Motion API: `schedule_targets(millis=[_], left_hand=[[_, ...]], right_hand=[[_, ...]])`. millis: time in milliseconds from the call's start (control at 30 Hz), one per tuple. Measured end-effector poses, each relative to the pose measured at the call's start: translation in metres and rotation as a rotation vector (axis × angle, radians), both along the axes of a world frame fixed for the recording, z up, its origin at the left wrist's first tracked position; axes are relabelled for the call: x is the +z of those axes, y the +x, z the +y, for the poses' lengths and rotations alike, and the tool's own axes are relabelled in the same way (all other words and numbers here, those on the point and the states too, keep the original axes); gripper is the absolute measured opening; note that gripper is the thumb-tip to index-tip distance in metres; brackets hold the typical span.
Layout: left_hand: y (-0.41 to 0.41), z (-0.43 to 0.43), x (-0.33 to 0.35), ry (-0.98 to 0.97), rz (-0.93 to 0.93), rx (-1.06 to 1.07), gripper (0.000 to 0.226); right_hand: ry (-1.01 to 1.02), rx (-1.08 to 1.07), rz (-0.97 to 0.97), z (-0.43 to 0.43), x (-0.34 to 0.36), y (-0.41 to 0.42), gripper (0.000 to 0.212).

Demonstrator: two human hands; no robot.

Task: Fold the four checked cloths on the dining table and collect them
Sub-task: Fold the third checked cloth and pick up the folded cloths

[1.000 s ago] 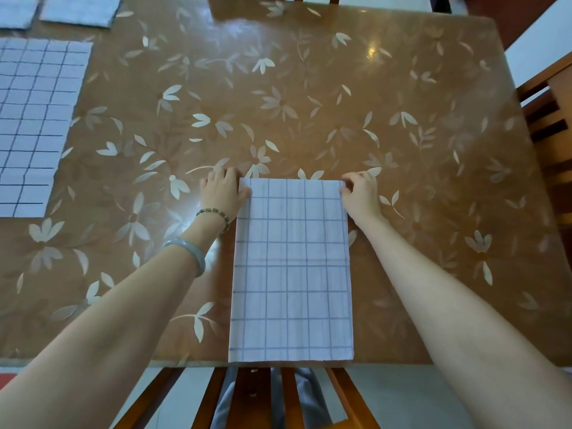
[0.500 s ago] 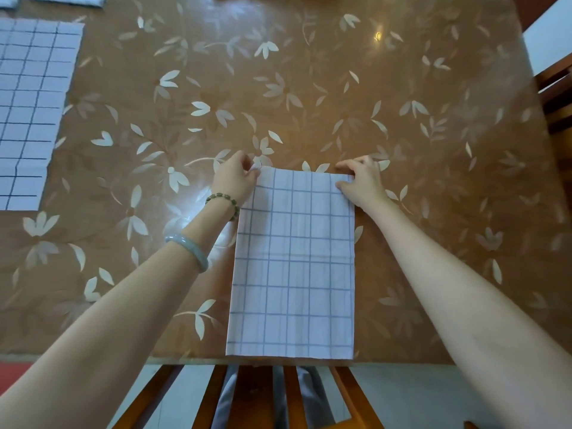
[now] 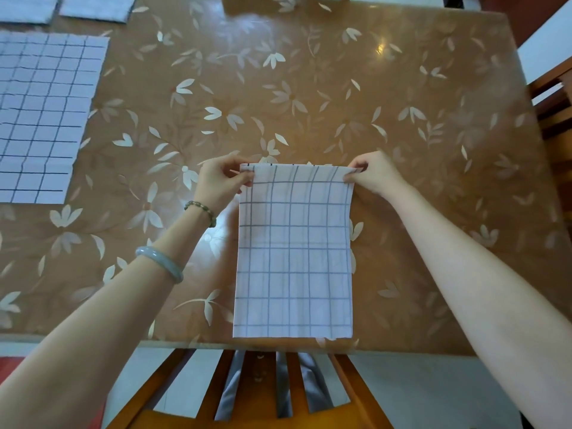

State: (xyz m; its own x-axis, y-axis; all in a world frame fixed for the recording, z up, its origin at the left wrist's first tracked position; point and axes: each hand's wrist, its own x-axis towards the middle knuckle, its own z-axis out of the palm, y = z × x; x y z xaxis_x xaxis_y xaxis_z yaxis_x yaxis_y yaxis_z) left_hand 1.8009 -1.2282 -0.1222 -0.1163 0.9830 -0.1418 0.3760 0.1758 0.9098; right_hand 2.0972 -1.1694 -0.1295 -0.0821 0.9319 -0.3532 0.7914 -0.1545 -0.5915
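A white checked cloth (image 3: 294,255), folded into a narrow strip, lies at the near edge of the dining table (image 3: 340,103). My left hand (image 3: 221,178) pinches its far left corner and my right hand (image 3: 373,173) pinches its far right corner. The far edge is lifted off the table. A second checked cloth (image 3: 40,119) lies spread flat at the left edge of the view. Two folded cloths, one (image 3: 28,7) beside the other (image 3: 99,7), sit at the far left corner, cut off by the frame.
The table has a brown cover with pale flower prints. A wooden chair back (image 3: 247,394) stands right below the near edge. Another wooden chair (image 3: 554,103) is at the right side.
Both hands went from resting flat at the cloth's far corners to pinching them, and the far edge has risen off the table.
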Motion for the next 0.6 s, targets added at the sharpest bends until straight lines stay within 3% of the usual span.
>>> schedule_targets(millis=[167, 267, 400, 600], left_hand=[[-0.008, -0.01, 0.012, 0.021, -0.023, 0.067, 0.005], [-0.01, -0.024, 0.02, 0.056, -0.012, 0.036, 0.019], [-0.019, -0.055, 0.02, 0.045, 0.111, -0.062, 0.022], [-0.02, -0.118, 0.012, -0.192, 0.037, -0.13, 0.015]], right_hand=[[0.248, -0.057, 0.005, -0.023, 0.019, -0.001, 0.008], [0.33, -0.093, 0.033, -0.048, 0.026, 0.003, 0.007], [0.318, -0.122, 0.084, -0.092, 0.025, 0.009, 0.014], [0.151, -0.213, 0.289, -0.163, 0.01, 0.016, 0.028]])
